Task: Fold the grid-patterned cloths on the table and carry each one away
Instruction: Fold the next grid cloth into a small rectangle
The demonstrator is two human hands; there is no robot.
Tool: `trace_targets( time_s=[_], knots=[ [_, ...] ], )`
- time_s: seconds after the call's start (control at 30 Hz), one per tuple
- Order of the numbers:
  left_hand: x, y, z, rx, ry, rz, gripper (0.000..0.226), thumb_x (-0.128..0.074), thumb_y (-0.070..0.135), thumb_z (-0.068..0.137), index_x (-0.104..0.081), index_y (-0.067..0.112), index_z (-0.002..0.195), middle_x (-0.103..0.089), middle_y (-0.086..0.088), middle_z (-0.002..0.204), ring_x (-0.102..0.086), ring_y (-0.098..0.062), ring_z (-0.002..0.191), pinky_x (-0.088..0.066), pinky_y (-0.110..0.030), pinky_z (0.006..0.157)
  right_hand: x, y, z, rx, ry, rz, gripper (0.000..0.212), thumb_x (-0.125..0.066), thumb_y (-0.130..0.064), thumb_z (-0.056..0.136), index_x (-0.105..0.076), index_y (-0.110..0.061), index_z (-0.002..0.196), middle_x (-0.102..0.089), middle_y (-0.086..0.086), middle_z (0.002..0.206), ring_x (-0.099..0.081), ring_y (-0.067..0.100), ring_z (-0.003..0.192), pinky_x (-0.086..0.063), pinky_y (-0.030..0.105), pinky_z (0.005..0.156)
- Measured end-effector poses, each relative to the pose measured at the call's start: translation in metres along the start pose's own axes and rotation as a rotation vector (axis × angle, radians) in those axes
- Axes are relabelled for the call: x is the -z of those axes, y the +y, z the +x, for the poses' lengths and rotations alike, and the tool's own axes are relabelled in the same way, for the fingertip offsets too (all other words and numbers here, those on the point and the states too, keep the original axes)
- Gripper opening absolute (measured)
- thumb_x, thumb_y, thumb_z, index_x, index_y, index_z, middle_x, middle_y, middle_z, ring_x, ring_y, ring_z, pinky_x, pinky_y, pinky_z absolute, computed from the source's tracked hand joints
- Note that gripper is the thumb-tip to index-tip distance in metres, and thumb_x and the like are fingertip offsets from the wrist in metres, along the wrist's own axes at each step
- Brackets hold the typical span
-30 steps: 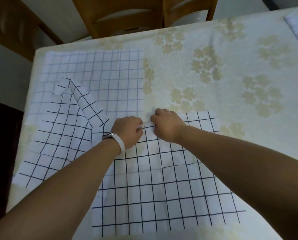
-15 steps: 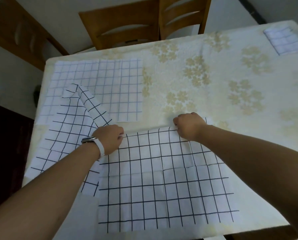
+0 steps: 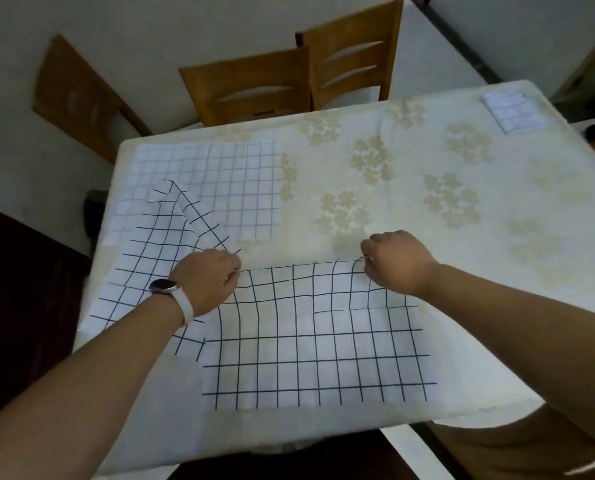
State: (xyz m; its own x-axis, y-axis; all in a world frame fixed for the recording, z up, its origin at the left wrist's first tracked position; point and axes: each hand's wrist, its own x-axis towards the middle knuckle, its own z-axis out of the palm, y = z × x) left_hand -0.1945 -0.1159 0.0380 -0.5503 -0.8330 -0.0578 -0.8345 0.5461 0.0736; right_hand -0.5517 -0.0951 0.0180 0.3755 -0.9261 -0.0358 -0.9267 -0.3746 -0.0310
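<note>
While spread lower centre, the white black-gridded fabric cloth (image 3: 306, 358) is pinched at its far edge by left hand (image 3: 208, 284) and right hand (image 3: 393, 263); a first fold seems begun, needing matched edges.

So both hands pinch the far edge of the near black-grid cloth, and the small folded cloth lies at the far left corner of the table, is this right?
Not fully. In the head view the small folded cloth lies at the far right corner of the table, not the far left. The left hand and right hand do pinch the far edge of the near black-grid cloth.
</note>
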Motion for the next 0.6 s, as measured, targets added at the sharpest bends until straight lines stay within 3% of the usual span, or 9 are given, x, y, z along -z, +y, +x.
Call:
trace_targets(
  time_s=[0.1, 0.2, 0.27, 0.4, 0.53, 0.6],
  knots=[
    [-0.001, 0.013, -0.027, -0.049, 0.081, 0.042, 0.014, -0.049, 0.024, 0.087, -0.055, 0.021, 0.074, -0.052, 0.005, 0.063, -0.048, -0.018, 0.055, -0.037, -0.028, 0.055, 0.008, -0.006, -0.030, 0.040, 0.084, 0.000, 0.014, -0.069, -0.012, 0.071, -0.056, -0.010, 0.066, -0.054, 0.005, 0.058, -0.051, 0.029, 0.048, -0.037, 0.029, 0.052],
    [-0.006, 0.028, -0.055, -0.093, 0.102, 0.047, 0.021, -0.041, 0.027, 0.084, -0.056, 0.019, 0.072, -0.051, 0.005, 0.061, -0.045, -0.017, 0.052, -0.031, -0.025, 0.054, 0.013, -0.019, -0.061, 0.089, 0.108, 0.024, 0.016, -0.073, -0.010, 0.066, -0.057, -0.011, 0.064, -0.053, 0.004, 0.056, -0.049, 0.027, 0.045, -0.030, 0.026, 0.051],
    [-0.014, 0.037, -0.073, -0.106, 0.086, 0.049, 0.023, -0.039, 0.027, 0.083, -0.057, 0.019, 0.072, -0.051, 0.004, 0.063, -0.045, -0.016, 0.054, -0.035, -0.026, 0.052, 0.011, -0.028, -0.080, 0.128, 0.128, 0.043, 0.017, -0.073, -0.009, 0.065, -0.056, -0.012, 0.065, -0.052, 0.004, 0.058, -0.048, 0.026, 0.045, -0.028, 0.025, 0.052],
    [-0.035, 0.046, -0.104, -0.116, 0.004, 0.049, 0.020, -0.042, 0.026, 0.080, -0.058, 0.020, 0.071, -0.053, 0.004, 0.066, -0.047, -0.016, 0.057, -0.039, -0.028, 0.052, -0.010, -0.043, -0.115, 0.225, 0.075, 0.032, 0.017, -0.074, -0.015, 0.065, -0.057, -0.015, 0.069, -0.053, 0.002, 0.063, -0.051, 0.024, 0.051, -0.037, 0.028, 0.051],
    [-0.058, 0.051, -0.125, -0.160, -0.109, 0.079, 0.008, -0.062, 0.016, 0.070, -0.056, 0.021, 0.066, -0.050, 0.003, 0.064, -0.046, -0.017, 0.054, -0.035, -0.026, 0.052, -0.034, -0.054, -0.135, 0.300, -0.012, 0.008, 0.017, -0.075, -0.019, 0.066, -0.060, -0.017, 0.074, -0.055, 0.001, 0.067, -0.054, 0.021, 0.056, -0.045, 0.030, 0.052],
    [-0.069, 0.055, -0.133, -0.181, -0.131, 0.104, 0.005, -0.058, 0.019, 0.070, -0.057, 0.021, 0.066, -0.052, 0.003, 0.065, -0.049, -0.018, 0.055, -0.036, -0.026, 0.051, -0.045, -0.059, -0.140, 0.318, -0.050, 0.003, 0.018, -0.076, -0.021, 0.065, -0.061, -0.019, 0.074, -0.056, -0.001, 0.068, -0.054, 0.020, 0.057, -0.044, 0.028, 0.052]
  ],
)
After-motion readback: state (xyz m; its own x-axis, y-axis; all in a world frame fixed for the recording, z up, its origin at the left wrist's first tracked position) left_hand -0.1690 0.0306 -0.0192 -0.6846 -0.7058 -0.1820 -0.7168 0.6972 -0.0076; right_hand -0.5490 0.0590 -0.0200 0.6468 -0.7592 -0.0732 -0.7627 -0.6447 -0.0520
